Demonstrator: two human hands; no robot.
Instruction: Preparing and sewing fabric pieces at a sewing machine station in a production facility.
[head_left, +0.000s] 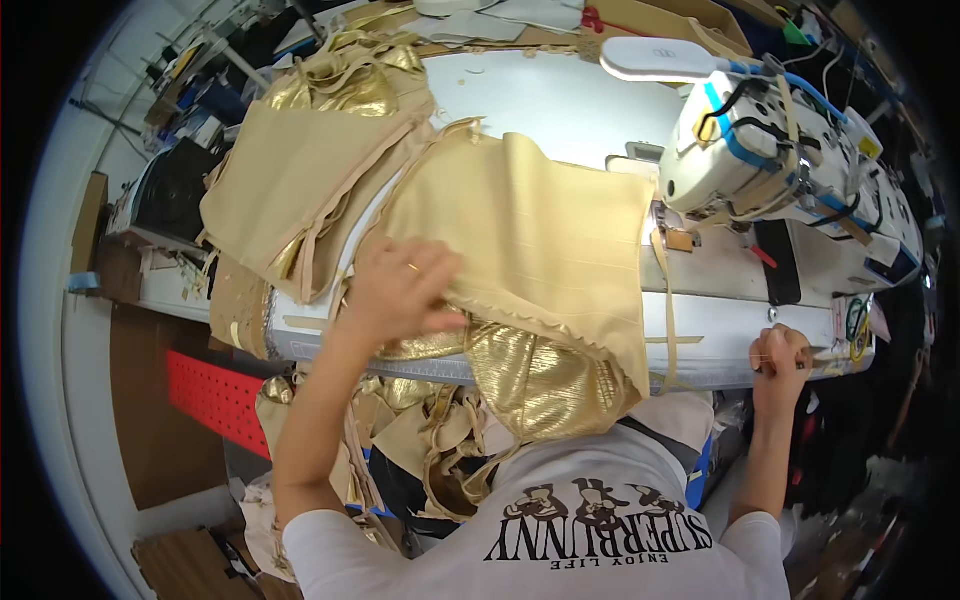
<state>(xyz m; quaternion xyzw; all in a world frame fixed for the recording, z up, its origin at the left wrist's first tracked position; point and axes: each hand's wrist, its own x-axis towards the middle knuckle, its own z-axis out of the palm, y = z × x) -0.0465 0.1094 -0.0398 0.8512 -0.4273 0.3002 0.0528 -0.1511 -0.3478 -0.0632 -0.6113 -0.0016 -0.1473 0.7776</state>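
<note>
One sewing machine (735,170) beside fabric (545,230); left grip (402,288) spread, right grip (781,360) curled, contents unclear.

So the left hand (405,285) is over the near-left side of a tan piece of fabric (545,215) with a shiny gold panel (545,375) hanging off the table (560,95) edge, fingers loosely bent. Right hand (782,355) is curled by the front edge, can't tell if anything's in it. White sewing machine (785,150) sits upper right, and a tan-and-gold pile (310,180) lies left.
</note>
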